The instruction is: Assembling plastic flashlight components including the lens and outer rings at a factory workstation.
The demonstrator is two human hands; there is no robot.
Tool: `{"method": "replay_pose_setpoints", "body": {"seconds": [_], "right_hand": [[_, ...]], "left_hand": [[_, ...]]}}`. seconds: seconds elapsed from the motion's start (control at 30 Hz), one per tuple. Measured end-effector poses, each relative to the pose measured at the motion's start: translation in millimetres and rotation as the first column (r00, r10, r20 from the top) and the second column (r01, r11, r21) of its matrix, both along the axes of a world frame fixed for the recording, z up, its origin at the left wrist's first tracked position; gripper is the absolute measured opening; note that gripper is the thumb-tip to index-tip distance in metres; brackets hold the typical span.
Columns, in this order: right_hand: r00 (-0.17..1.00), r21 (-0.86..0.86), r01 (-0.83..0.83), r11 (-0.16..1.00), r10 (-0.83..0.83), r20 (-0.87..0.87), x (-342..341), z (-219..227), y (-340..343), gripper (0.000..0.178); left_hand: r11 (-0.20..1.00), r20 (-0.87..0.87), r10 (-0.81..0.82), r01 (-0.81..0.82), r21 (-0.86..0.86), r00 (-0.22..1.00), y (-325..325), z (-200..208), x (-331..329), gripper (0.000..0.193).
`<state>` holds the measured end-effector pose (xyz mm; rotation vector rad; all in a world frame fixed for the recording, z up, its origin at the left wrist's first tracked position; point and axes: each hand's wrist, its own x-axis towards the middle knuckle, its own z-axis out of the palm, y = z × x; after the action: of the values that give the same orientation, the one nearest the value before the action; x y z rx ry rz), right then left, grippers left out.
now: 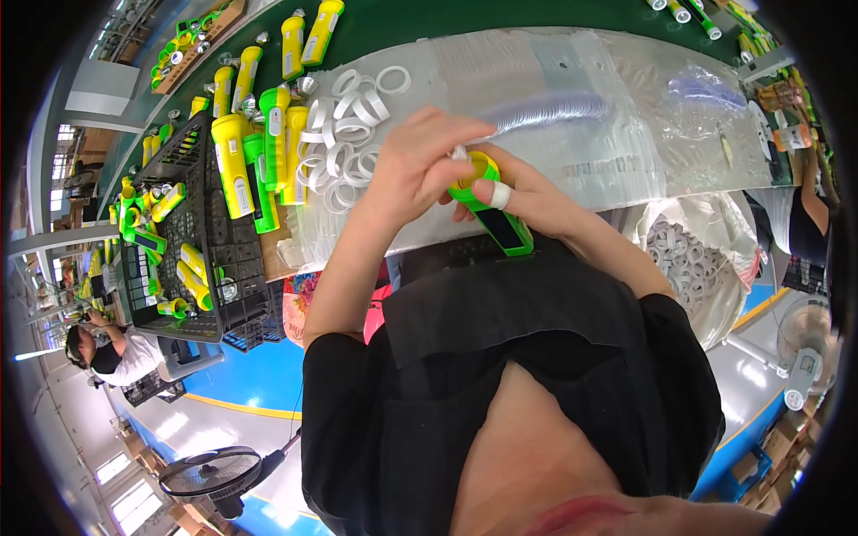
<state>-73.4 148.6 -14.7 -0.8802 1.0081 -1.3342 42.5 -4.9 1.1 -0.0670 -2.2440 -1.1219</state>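
A green flashlight body (506, 229) with a yellow inside and a dark panel is held tilted in front of my chest, its wide mouth upward. My right hand (527, 196), a white wrap on its thumb, is closed around the head end. Over the mouth, my left hand (416, 165) has its fingers pinched by a small whitish, shiny piece (459, 154), whose kind is hard to make out. Loose white rings (344, 125) lie left of my left hand. Beyond both hands, a row of thin clear discs (554, 110) rests on the plastic-covered table (500, 62).
Several yellow and green flashlights (234, 165) stand at the left, by a black crate (170, 268) of more. An open sack of white rings (684, 255) hangs at the right table edge. Fans (210, 472) stand behind me. Another person (121, 348) sits at far left.
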Motion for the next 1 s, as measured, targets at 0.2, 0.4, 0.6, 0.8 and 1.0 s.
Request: {"method": "replay_pose_setpoints", "body": {"seconds": [0.2,0.4,0.6,0.8,1.0], "right_hand": [[0.999,0.056,0.041,0.998,-0.040,-0.025,11,-12,-2,0.048],[0.948,0.044,0.280,0.959,-0.283,0.145,-3,-15,-2,0.039],[0.932,0.039,0.344,0.938,-0.347,0.108,-19,-14,10,0.042],[0.933,0.053,0.330,0.942,-0.335,0.132,-22,-11,12,0.036],[0.966,0.035,0.246,0.969,-0.248,0.073,-10,-4,4,0.039]], "left_hand": [[0.939,-0.036,-0.041,0.026,-0.342,0.998,6,-11,5,0.041],[0.914,0.165,0.317,-0.347,0.210,0.934,10,-46,-12,0.041],[0.882,0.222,0.427,-0.351,-0.314,0.876,-14,-91,-24,0.056],[0.938,0.288,0.335,-0.346,-0.016,0.897,-12,-76,-16,0.054],[0.991,0.027,0.132,-0.132,-0.006,0.991,24,-29,-4,0.037]]}}
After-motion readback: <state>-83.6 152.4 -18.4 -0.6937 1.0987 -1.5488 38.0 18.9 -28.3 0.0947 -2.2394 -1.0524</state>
